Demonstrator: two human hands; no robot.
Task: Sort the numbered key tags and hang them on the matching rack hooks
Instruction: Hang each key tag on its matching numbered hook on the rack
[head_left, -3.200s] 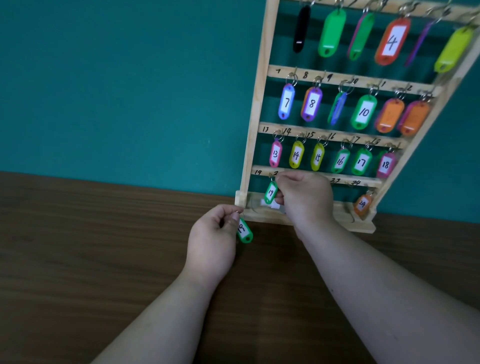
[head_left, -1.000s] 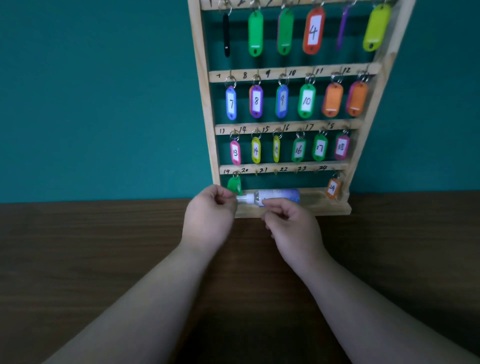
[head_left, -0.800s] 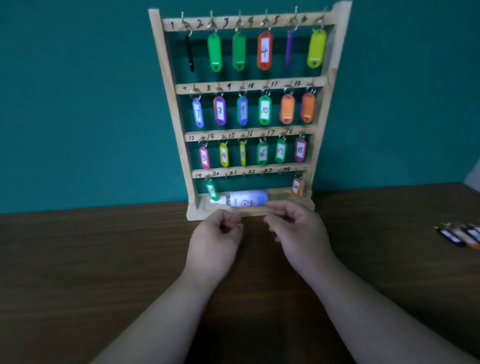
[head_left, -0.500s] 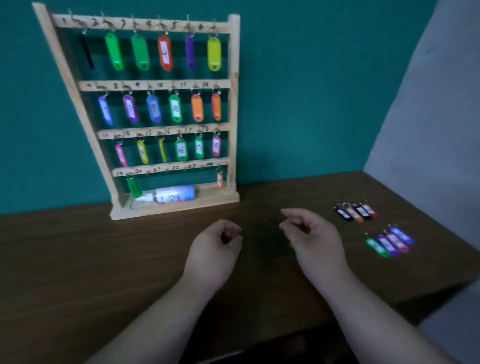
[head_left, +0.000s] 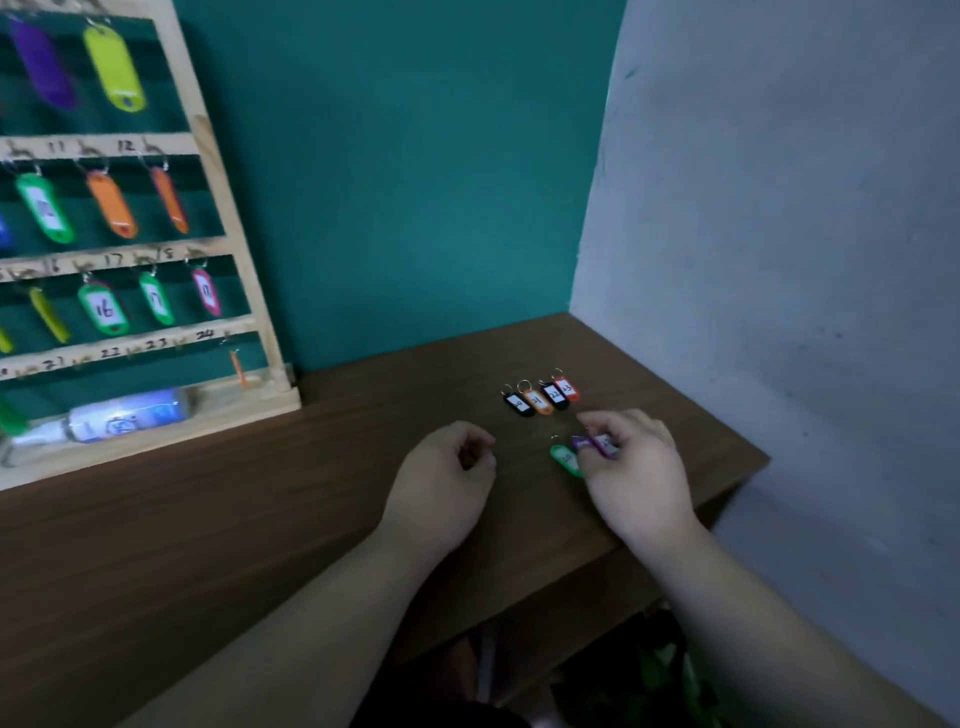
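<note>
The wooden key rack (head_left: 234, 410) stands at the left against the teal wall, most hooks carrying coloured tags. An orange tag (head_left: 239, 368) hangs under number 24; the hooks marked 21, 22 and 23 are bare. On the table to the right lie a black tag (head_left: 519, 404), an orange tag (head_left: 538, 401), a black tag marked 22 (head_left: 555, 396) and a red tag marked 23 (head_left: 567, 388). Nearer me, my right hand (head_left: 636, 473) pinches a purple tag (head_left: 597, 445) beside a green tag (head_left: 566, 460); it hides other tags. My left hand (head_left: 447, 478) hovers loosely curled, holding nothing.
A white and blue tube (head_left: 124, 415) lies on the rack's base shelf. The dark wooden table (head_left: 311, 493) ends close to the right of the tags, beside a grey wall (head_left: 779, 260). Its front edge runs just under my forearms.
My view swung right from the rack to the loose tags. My right hand moved onto the near row and took hold of the purple tag. My left hand stayed curled in mid-table.
</note>
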